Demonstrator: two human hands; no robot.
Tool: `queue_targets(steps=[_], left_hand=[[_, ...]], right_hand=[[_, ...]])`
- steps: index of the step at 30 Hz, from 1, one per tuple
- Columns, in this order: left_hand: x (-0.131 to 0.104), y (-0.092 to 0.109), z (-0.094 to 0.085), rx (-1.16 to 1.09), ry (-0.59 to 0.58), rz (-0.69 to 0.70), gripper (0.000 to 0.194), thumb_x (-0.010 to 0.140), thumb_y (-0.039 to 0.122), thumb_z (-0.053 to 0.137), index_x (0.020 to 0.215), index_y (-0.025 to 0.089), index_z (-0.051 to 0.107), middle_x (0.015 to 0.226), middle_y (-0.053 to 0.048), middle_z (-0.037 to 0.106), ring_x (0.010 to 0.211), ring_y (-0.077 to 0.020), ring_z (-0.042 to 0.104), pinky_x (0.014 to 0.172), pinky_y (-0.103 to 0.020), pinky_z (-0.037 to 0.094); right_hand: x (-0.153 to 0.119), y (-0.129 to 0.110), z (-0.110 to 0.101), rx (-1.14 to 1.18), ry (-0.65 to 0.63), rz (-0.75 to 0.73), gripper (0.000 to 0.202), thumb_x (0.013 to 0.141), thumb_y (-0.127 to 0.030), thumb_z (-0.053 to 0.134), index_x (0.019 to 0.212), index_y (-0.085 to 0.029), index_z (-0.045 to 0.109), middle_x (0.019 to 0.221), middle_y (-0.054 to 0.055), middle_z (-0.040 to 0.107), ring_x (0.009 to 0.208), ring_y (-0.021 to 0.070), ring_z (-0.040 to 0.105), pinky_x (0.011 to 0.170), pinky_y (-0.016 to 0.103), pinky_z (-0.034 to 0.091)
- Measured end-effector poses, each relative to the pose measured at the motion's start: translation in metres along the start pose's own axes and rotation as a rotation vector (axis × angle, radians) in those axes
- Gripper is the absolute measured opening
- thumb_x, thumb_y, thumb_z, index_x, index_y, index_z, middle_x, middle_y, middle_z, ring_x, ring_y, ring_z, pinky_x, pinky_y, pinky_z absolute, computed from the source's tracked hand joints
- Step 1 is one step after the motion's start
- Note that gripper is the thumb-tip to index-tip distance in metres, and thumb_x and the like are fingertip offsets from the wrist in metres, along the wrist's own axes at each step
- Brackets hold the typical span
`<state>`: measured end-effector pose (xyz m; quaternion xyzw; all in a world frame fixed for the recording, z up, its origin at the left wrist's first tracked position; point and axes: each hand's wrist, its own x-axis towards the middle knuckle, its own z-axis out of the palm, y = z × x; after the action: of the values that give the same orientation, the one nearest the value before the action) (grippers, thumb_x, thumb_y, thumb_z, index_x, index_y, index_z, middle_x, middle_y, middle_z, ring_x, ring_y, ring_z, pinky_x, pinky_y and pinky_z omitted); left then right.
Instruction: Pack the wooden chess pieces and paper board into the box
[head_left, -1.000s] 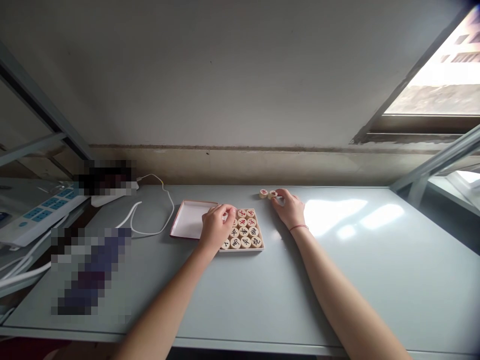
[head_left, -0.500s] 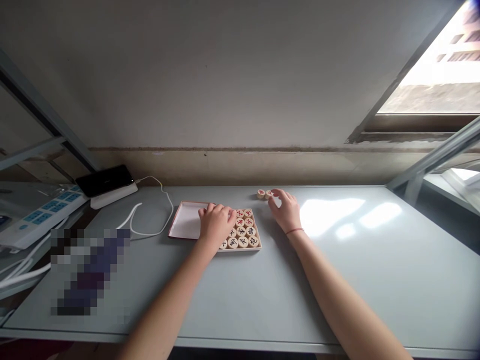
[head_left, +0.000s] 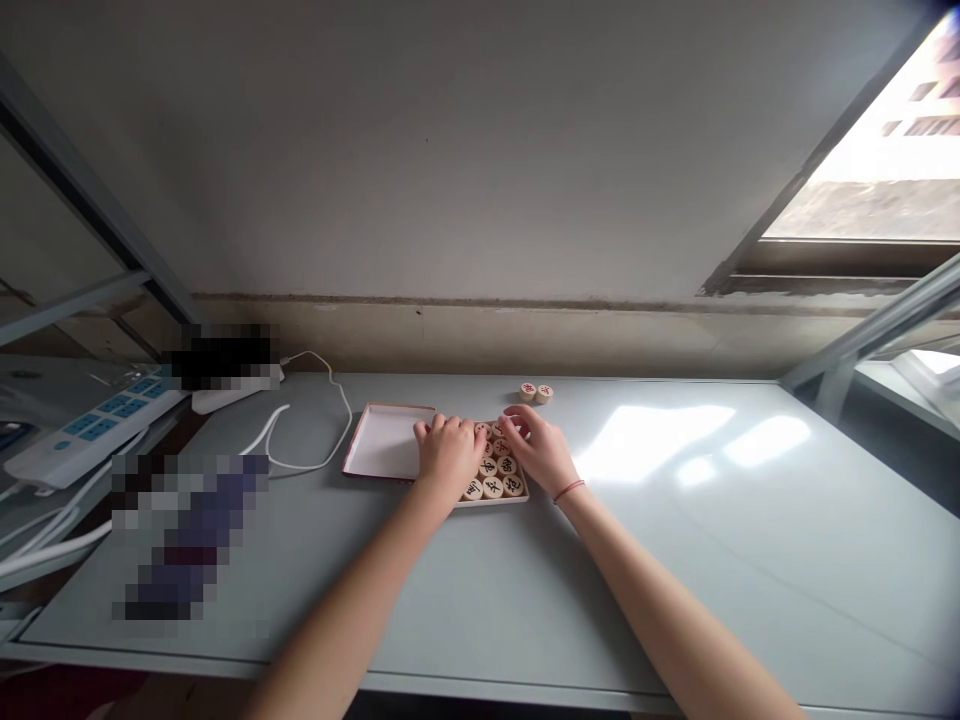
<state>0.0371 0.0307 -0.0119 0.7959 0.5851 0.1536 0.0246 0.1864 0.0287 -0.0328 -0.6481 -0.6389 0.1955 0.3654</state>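
Round wooden pieces with red and black characters (head_left: pixel 492 487) lie in rows in a shallow box (head_left: pixel 524 497) on the grey desk. My left hand (head_left: pixel 448 455) rests over the box's left part, fingers bent over the pieces; whatever its fingertips hold is hidden. My right hand (head_left: pixel 538 448) is over the box's upper right corner, thumb and fingers curled at the red pieces; what is between them is too small to tell. Two red-marked pieces (head_left: pixel 536 393) stand side by side behind the box. The white-lined lid (head_left: pixel 390 440) lies open at its left.
A white cable (head_left: pixel 307 467) curls left of the lid. Farther left are a power strip (head_left: pixel 97 425), a blurred dark object (head_left: pixel 195 540) and a metal frame (head_left: pixel 75 170). A wall (head_left: pixel 450 335) rises behind the desk.
My right hand has moved left and nearer, from beside the two pieces at the back to the box's upper right corner. My left hand stays over the box. The view has shifted slightly.
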Motion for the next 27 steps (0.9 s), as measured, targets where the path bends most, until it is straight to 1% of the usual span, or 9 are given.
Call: queue_targets(steps=[6, 8, 11, 13, 15, 17, 20, 23, 27], left_hand=[[0.002, -0.002, 0.005, -0.131, 0.029, -0.011, 0.021, 0.091, 0.03, 0.047, 0.085, 0.018, 0.062, 0.076, -0.008, 0.07, 0.08, -0.0244, 0.061, 0.08, -0.04, 0.033], [0.002, -0.003, 0.004, -0.172, 0.041, -0.016, 0.017, 0.09, 0.03, 0.049, 0.085, 0.019, 0.061, 0.078, -0.006, 0.07, 0.08, -0.0227, 0.062, 0.081, -0.038, 0.033], [0.002, -0.005, 0.0, -0.232, 0.122, -0.021, 0.014, 0.089, 0.032, 0.051, 0.086, 0.021, 0.06, 0.084, -0.003, 0.071, 0.085, -0.0209, 0.063, 0.083, -0.037, 0.034], [0.001, -0.005, -0.005, -0.324, 0.171, -0.031, 0.011, 0.089, 0.031, 0.053, 0.088, 0.022, 0.059, 0.086, -0.001, 0.071, 0.086, -0.0186, 0.064, 0.085, -0.035, 0.035], [0.0, -0.006, -0.009, -0.459, 0.181, -0.044, 0.009, 0.088, 0.031, 0.054, 0.088, 0.022, 0.058, 0.086, 0.001, 0.071, 0.082, -0.0161, 0.064, 0.084, -0.032, 0.039], [-0.003, -0.006, -0.013, -0.606, 0.168, -0.058, 0.01, 0.088, 0.031, 0.054, 0.087, 0.022, 0.058, 0.084, 0.001, 0.07, 0.077, -0.0145, 0.064, 0.079, -0.029, 0.043], [-0.005, -0.009, -0.015, -0.792, 0.146, -0.085, 0.016, 0.087, 0.036, 0.054, 0.086, 0.021, 0.058, 0.083, -0.001, 0.069, 0.077, -0.0142, 0.064, 0.071, -0.025, 0.048], [-0.004, -0.014, -0.013, -0.912, 0.166, -0.141, 0.018, 0.085, 0.037, 0.057, 0.088, 0.02, 0.057, 0.088, -0.003, 0.069, 0.081, -0.0149, 0.065, 0.072, -0.025, 0.05], [-0.001, -0.022, -0.01, -1.056, 0.224, -0.164, 0.017, 0.084, 0.034, 0.059, 0.09, 0.019, 0.054, 0.093, -0.006, 0.069, 0.088, -0.016, 0.066, 0.081, -0.029, 0.052]], right_hand=[[0.0, 0.003, 0.005, 0.022, 0.029, -0.018, 0.024, 0.086, -0.042, 0.046, 0.089, -0.024, 0.06, 0.082, 0.003, 0.07, 0.064, 0.0177, 0.062, 0.058, 0.029, 0.046], [0.0, 0.003, 0.005, 0.011, 0.086, -0.044, 0.022, 0.086, -0.039, 0.045, 0.089, -0.023, 0.06, 0.085, 0.005, 0.07, 0.069, 0.0194, 0.061, 0.062, 0.032, 0.048], [-0.001, 0.001, 0.004, -0.038, 0.202, -0.235, 0.018, 0.082, -0.027, 0.046, 0.092, -0.022, 0.06, 0.096, 0.008, 0.067, 0.087, 0.0235, 0.059, 0.077, 0.038, 0.049], [-0.002, -0.003, 0.004, -0.056, 0.201, -0.402, 0.022, 0.079, -0.022, 0.05, 0.099, -0.021, 0.059, 0.103, 0.009, 0.066, 0.095, 0.0248, 0.056, 0.084, 0.04, 0.047], [-0.004, -0.007, 0.004, -0.055, 0.176, -0.499, 0.026, 0.079, -0.02, 0.053, 0.105, -0.021, 0.057, 0.102, 0.009, 0.066, 0.094, 0.0244, 0.057, 0.083, 0.039, 0.048], [-0.006, -0.012, 0.005, -0.049, 0.178, -0.524, 0.025, 0.08, -0.021, 0.055, 0.105, -0.021, 0.057, 0.099, 0.008, 0.068, 0.089, 0.0235, 0.059, 0.079, 0.038, 0.049], [-0.007, -0.016, 0.003, -0.035, 0.183, -0.529, 0.022, 0.082, -0.023, 0.054, 0.103, -0.023, 0.058, 0.097, 0.007, 0.069, 0.087, 0.0225, 0.06, 0.079, 0.037, 0.049], [-0.001, -0.01, -0.006, -0.031, 0.242, -0.471, 0.021, 0.083, -0.025, 0.053, 0.102, -0.023, 0.059, 0.096, 0.007, 0.069, 0.086, 0.0218, 0.061, 0.078, 0.037, 0.049], [0.013, 0.024, -0.025, -0.105, 0.461, -0.177, 0.022, 0.083, -0.032, 0.049, 0.099, -0.021, 0.059, 0.093, 0.008, 0.068, 0.082, 0.0226, 0.059, 0.074, 0.036, 0.047]])
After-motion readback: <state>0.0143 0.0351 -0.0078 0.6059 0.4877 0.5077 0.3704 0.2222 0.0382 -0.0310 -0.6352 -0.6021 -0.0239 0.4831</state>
